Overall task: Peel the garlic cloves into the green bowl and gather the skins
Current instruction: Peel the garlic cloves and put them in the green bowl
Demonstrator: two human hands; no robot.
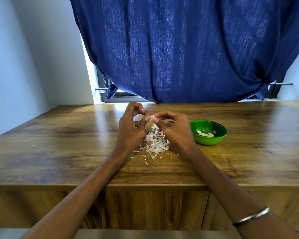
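Note:
My left hand [130, 125] and my right hand [174, 128] meet above the middle of the table, fingertips together. Both pinch one small garlic clove [152, 117] with pale skin still on it. Directly below the hands lies a loose pile of white garlic skins [156, 143], with a few flakes scattered toward the near edge. The green bowl [219, 138] stands just right of my right hand and holds several peeled cloves [204, 134].
The wooden table [59, 152] reaches from the near edge back to a window. A dark blue curtain [179, 49] hangs behind it. A white wall stands at the left. A metal bangle [251, 217] circles my right wrist.

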